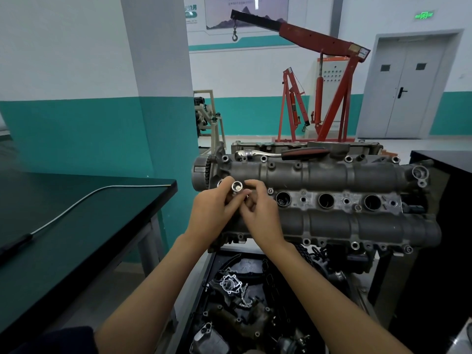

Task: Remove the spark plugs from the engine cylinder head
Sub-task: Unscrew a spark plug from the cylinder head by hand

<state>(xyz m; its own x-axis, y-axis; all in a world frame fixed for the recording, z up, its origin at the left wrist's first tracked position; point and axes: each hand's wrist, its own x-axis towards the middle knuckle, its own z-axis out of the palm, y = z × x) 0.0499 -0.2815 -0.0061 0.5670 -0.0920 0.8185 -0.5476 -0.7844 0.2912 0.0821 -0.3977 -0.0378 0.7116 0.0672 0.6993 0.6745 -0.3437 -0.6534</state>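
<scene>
The grey engine cylinder head (332,172) lies across the middle of the head view, with three open spark plug wells (326,200) showing to the right of my hands. Over its left end, my left hand (212,213) grips a shiny silver socket (236,186), its open end turned towards the camera. My right hand (260,213) pinches the lower part of the same socket with its fingertips. Whether a spark plug sits inside the socket is hidden. A ratchet wrench (281,154) with a black and red handle lies on the far edge of the head.
A dark green table (76,205) stands to the left with a long thin flexible tool (76,203) on it. Below the head, a black tray (209,277) holds several engine parts. A black cabinet (447,175) is at the right. Red engine cranes (332,98) stand behind.
</scene>
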